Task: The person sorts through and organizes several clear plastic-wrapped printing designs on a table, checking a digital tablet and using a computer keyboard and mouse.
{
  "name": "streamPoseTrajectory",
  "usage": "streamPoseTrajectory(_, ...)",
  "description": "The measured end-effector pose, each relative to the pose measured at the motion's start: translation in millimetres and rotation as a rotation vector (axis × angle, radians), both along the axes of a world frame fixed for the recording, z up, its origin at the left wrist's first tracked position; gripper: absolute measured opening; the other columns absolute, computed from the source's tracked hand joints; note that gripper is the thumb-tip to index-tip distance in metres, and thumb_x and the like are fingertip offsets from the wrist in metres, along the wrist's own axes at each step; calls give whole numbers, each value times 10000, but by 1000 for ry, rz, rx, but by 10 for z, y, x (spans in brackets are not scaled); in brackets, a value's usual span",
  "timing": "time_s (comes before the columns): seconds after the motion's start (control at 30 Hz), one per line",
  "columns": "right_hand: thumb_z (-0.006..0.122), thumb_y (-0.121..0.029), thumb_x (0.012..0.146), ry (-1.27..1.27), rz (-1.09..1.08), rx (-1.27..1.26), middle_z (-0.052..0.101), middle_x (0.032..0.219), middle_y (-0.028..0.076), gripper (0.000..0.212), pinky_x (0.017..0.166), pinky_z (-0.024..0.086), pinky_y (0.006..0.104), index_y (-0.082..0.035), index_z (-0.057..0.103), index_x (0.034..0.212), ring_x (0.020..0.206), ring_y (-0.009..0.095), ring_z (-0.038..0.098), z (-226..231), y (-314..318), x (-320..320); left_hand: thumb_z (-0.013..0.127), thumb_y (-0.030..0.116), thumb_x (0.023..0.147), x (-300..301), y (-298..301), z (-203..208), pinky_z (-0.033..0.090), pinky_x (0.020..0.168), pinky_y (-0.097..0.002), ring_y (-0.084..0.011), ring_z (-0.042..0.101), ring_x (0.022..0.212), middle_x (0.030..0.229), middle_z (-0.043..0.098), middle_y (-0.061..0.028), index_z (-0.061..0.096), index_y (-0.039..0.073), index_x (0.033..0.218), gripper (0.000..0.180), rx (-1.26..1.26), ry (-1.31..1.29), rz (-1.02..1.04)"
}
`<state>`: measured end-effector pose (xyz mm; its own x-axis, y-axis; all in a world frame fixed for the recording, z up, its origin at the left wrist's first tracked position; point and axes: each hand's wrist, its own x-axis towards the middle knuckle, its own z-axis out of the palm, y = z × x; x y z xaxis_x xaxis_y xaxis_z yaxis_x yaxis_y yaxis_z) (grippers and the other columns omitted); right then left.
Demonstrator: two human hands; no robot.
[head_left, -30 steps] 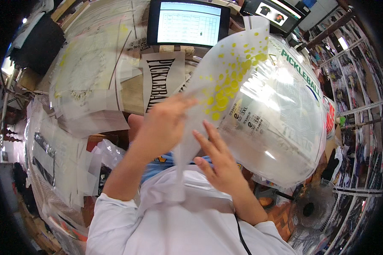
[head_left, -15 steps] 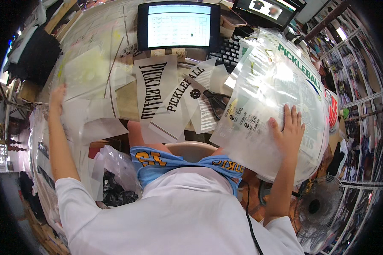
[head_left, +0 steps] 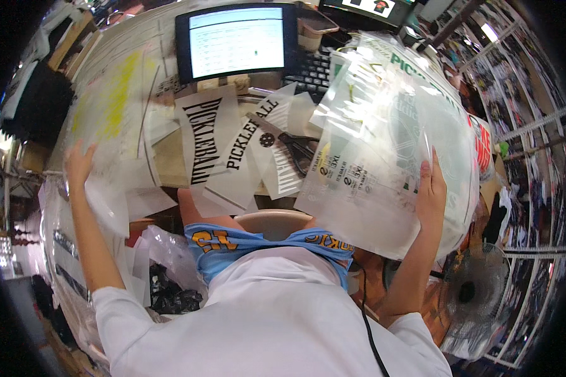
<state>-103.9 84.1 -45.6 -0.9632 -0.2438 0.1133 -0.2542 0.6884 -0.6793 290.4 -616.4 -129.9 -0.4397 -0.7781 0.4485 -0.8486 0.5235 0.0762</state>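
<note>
Hands [head_left: 431, 193], two, lit screens [head_left: 236, 43], two, keyboard [head_left: 308, 74], one, scissors [head_left: 297, 151], one pair, fan [head_left: 471, 290], one, black-lettered sheets [head_left: 204, 141], at least three.

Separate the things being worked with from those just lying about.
Apparently in use:
yellow-marked sheets, by the left hand
printed translucent sheets, at the right hand

Apparently just lying about:
black-handled scissors
keyboard
lit screen
black plastic bag
fan

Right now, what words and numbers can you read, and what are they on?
I won't copy words out; print shows on:
Bold black letters: white sheets
Small black print: clear sheet at the right hand
Green letters: upper right sheet
Red letters: white item, far right
Orange print: blue shorts
Too small to read: lit screen, keyboard
</note>
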Motion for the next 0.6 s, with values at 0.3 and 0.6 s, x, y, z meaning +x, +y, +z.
streamPoseTrajectory(0.3,568,-319,924,105,693,6,297,1512,203,600,1117,214,549,-93,375,1446,1414,374,247,-307,-1061,1383,592,173,863,-1806,3784,805,481,894,-338,-184,591,1064,1282,559,-161,438,48,1407,580,1367,808,-901)
streamPoseTrajectory(0.6,614,-416,890,256,281,123,373,1461,216,633,1117,244,503,-64,444,1387,1375,407,304,-64,-291,475,553,32,899,-1175,2649,1119,478,913,-299,-181,575,1109,1331,557,-112,518,37,1349,450,552,738,-660)
